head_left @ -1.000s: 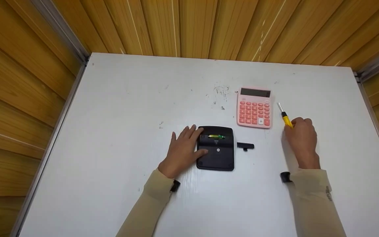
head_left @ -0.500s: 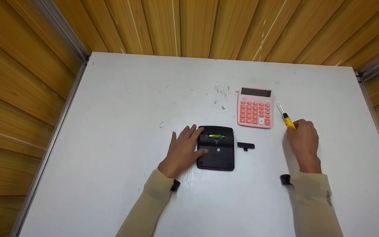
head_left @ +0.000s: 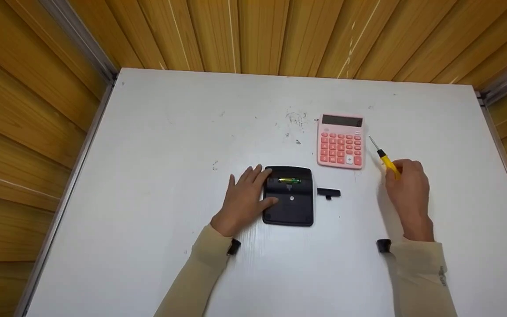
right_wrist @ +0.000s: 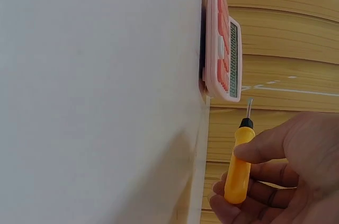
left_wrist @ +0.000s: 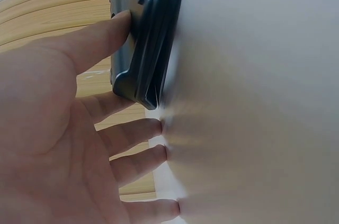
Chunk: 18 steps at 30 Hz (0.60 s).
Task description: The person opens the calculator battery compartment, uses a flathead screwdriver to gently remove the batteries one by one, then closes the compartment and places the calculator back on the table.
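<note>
A black calculator (head_left: 288,212) lies face down, its battery compartment uncovered with a green-and-gold battery (head_left: 289,180) inside. My left hand (head_left: 244,198) rests at its left side. In the left wrist view the thumb (left_wrist: 108,38) presses on the calculator's back, while the other fingers stretch out straight, several tips touching the table. My right hand (head_left: 409,193) holds a yellow-handled screwdriver (head_left: 390,164) between thumb and fingers, the metal shaft pointing away and to the left. The right wrist view shows the yellow handle (right_wrist: 239,173) lying along the curled fingers, its tip apart from anything.
To the right of the black calculator lies its small black battery cover (head_left: 328,193). A pink calculator (head_left: 340,141) lies face up farther back, left of the screwdriver. The white table (head_left: 156,185) ends at wood-look panels (head_left: 258,35) behind and at both sides.
My right hand has drawn slightly back and to the right with the screwdriver, showing more of the handle and tilting the shaft a little more leftward. The left hand has kept its place.
</note>
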### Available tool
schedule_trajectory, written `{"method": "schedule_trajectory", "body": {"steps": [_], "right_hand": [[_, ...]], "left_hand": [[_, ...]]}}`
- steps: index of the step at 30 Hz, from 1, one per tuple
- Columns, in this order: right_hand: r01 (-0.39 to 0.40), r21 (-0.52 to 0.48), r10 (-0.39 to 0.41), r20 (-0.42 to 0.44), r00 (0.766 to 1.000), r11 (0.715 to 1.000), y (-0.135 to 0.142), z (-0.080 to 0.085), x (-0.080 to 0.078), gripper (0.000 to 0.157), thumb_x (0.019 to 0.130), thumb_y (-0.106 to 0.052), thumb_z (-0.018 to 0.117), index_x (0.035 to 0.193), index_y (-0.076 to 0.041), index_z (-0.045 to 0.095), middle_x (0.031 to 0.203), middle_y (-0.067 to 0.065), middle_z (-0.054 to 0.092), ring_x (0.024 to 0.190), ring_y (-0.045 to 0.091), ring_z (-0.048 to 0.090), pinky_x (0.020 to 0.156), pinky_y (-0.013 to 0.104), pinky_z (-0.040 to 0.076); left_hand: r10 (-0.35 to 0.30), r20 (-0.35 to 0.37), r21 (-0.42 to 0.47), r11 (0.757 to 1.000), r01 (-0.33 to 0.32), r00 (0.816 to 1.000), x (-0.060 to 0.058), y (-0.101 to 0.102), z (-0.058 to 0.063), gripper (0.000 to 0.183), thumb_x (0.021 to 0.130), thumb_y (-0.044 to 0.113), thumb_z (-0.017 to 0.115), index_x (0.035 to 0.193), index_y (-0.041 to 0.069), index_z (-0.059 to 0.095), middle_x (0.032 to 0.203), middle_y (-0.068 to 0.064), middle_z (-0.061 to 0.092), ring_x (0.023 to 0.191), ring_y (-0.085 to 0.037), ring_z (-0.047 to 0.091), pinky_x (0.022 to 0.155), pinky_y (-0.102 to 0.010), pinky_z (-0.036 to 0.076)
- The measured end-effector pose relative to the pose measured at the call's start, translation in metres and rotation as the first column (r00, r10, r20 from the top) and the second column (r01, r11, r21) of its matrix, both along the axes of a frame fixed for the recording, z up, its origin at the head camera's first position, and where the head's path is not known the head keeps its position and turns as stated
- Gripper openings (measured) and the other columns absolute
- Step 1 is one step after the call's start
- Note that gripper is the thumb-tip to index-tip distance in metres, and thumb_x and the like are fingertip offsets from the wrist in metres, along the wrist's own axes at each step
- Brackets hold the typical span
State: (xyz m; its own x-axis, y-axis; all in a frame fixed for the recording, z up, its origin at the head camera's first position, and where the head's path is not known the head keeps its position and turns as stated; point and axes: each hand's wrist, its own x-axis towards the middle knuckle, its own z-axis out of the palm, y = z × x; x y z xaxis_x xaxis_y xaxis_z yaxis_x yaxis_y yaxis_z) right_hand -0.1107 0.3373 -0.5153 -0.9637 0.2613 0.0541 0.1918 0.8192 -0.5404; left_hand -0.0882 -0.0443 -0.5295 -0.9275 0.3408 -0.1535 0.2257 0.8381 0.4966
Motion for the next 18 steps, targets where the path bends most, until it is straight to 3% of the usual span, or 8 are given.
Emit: {"method": "schedule_trajectory", "body": {"steps": [9,18], "right_hand": [[-0.09,0.022,0.091,-0.057,0.994,0.996,-0.021,0.01,0.015,0.032,0.105,-0.004,0.064,0.132,0.012,0.062,0.126,0.03,0.057,0.112,0.046,0.058,0.107,0.058,0.048],[-0.226,0.059,0.232,-0.111,0.966,0.972,-0.04,0.012,0.025,0.028,0.1,0.001,0.072,0.126,0.009,0.064,0.121,0.025,0.061,0.106,0.04,0.06,0.102,0.058,0.052]], "left_hand": [[0.003,-0.001,0.001,1.0,-0.003,1.0,0.0,0.0,0.0,0.078,0.101,0.051,0.07,0.166,0.019,0.039,0.171,-0.011,0.033,0.159,-0.032,0.026,0.122,-0.069,0.017],[0.006,0.008,0.01,1.0,-0.006,1.0,0.0,0.0,-0.001,0.078,0.102,0.05,0.07,0.166,0.019,0.039,0.171,-0.011,0.033,0.159,-0.032,0.025,0.122,-0.069,0.016]]}}
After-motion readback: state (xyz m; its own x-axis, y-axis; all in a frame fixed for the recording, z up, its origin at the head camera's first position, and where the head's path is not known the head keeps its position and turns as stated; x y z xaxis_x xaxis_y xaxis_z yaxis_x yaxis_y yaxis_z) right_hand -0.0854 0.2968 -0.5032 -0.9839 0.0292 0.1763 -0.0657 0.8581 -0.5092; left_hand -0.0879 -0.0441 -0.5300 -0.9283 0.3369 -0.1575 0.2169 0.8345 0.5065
